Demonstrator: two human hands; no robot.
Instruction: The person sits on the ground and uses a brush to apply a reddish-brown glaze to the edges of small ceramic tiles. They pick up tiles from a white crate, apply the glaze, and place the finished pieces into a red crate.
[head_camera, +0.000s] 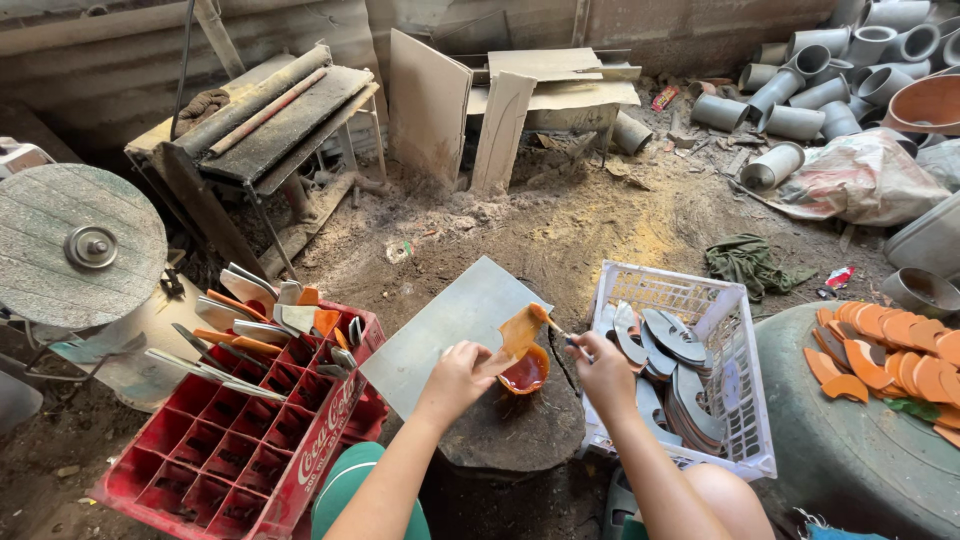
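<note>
- Left hand (457, 375) pinches an orange-coated curved blade piece (519, 330) above a small orange bowl (527, 372)
- Right hand (603, 372), at 3 o'clock, grips a thin brush (556, 330); bristles touch the piece
- White plastic crate (742, 400) crowds the right wrist; brush handle hidden

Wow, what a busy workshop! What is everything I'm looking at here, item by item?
curved piece: one, coated orange, held over the bowl
brush: one, thin, tip on the curved piece
bowl: one, small, holding orange-red liquid, on the stump
stump: one, dark, between the crates
flat sheet: one, grey, leaning by the stump
red crate: one, left, holding painted and grey pieces upright
white basket: one, right, holding grey curved pieces
orange pieces: many, laid on a grey drum, far right
pipes: many, grey, piled top right
round wheel: one, grey, far left
green cloth: one, on the dirt floor
left hand: holds the curved piece
right hand: holds the brush
</note>
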